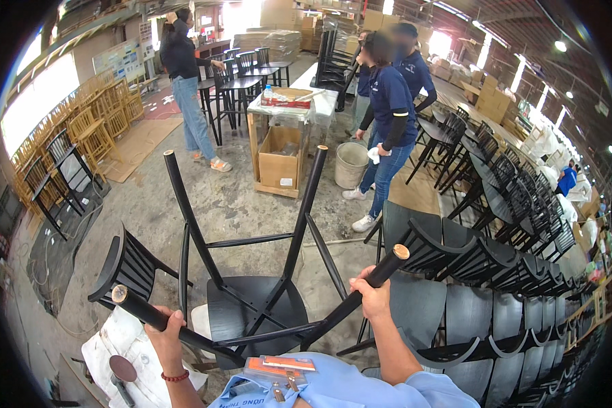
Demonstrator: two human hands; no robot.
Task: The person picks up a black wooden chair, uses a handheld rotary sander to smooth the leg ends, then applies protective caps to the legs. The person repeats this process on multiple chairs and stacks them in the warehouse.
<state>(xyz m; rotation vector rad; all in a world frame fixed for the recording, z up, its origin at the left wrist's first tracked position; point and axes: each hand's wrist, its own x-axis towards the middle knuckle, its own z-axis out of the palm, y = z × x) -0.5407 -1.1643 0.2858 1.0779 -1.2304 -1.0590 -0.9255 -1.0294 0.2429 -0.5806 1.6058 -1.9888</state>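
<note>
The left hand [164, 331] and right hand [372, 298] each wrap their fingers around a leg of the black chair [255, 309], held upside down above the cloth [132, 353]. If either grip slackens, it could likely tip onto the nearby stacked chairs [483, 319].

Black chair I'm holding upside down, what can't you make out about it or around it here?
Head view only:
- Black chair: its backrest, hidden beneath the seat.
- Left hand and right hand: palms hidden, wrapped round the chair legs.
- Mallet: handle end cut off by the lower rim.
- Cardboard box: contents too small to tell.
- Far end of the row of black chairs: blurred and bent by the fisheye rim.
</note>
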